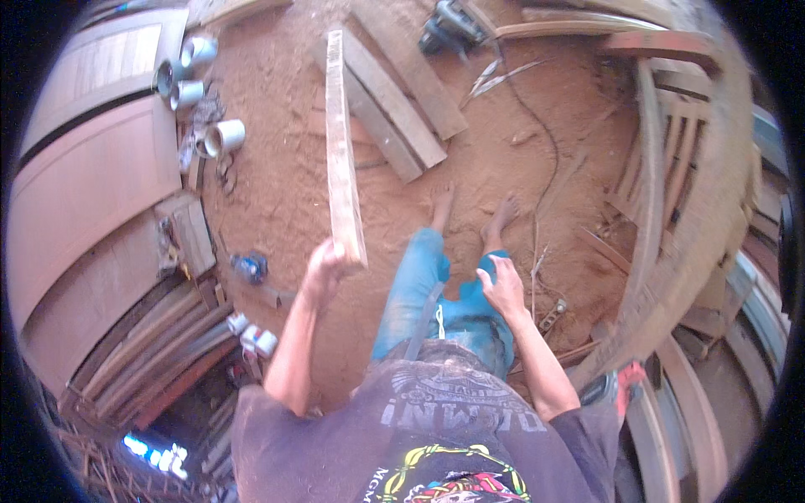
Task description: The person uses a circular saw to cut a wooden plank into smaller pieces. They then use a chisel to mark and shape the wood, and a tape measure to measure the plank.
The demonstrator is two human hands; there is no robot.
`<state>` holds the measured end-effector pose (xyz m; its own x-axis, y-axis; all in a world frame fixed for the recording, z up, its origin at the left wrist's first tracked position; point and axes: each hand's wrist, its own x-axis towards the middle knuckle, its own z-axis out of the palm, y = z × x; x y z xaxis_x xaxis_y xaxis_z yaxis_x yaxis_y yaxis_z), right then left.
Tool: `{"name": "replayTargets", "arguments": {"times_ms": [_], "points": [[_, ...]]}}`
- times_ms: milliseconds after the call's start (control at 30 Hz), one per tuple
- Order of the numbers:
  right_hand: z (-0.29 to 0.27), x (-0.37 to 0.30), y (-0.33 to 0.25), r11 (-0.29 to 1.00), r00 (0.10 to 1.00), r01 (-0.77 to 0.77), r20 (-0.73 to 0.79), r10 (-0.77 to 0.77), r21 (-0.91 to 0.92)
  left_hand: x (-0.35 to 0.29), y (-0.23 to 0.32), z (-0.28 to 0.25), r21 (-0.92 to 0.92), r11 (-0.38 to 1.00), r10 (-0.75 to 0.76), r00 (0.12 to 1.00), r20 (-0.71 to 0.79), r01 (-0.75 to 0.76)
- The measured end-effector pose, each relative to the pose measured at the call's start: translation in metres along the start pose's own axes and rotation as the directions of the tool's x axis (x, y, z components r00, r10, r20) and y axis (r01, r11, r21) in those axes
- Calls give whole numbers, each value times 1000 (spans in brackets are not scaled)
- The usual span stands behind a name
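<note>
Fingers of the left hand [323,267] wrap the near end of a long plank [342,151], which juts out over the sawdust floor [277,176]; a firmer grip would likely steady it. The right hand [503,285], right of the plank, hangs loosely spread, holding nothing. Far left of the plank stand cans [194,88], contents unclear.

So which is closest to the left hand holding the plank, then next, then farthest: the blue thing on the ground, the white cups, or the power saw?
From the left hand in the head view:
1. Blue thing, on the sawdust just to its left.
2. White cups, farther up on the left by the wooden doors.
3. Power saw, at the top, beyond the plank.
</note>
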<state>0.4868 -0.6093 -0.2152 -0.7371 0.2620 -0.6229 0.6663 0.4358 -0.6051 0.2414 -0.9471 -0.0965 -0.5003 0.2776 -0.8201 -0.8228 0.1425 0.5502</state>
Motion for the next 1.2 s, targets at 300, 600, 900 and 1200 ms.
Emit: {"name": "replayTargets", "arguments": {"times_ms": [300,600,900,1200], "points": [[-102,-7,-224,396,984,106,-37,-176,912,-74,82,138,206,966,34,866,499,-156],[-160,-80,-150,286,875,391,-450,178,875,-47,115,254,530,762,-303,518,800,-372],[-176,-96,-80,339,776,366,-485,404,867,-31,32,328,714,493,-290,679,674,-498],[-178,-119,-65,576,827,140,-415,379,806,-3,28,342,630,769,-267,843,467,-105]]}}
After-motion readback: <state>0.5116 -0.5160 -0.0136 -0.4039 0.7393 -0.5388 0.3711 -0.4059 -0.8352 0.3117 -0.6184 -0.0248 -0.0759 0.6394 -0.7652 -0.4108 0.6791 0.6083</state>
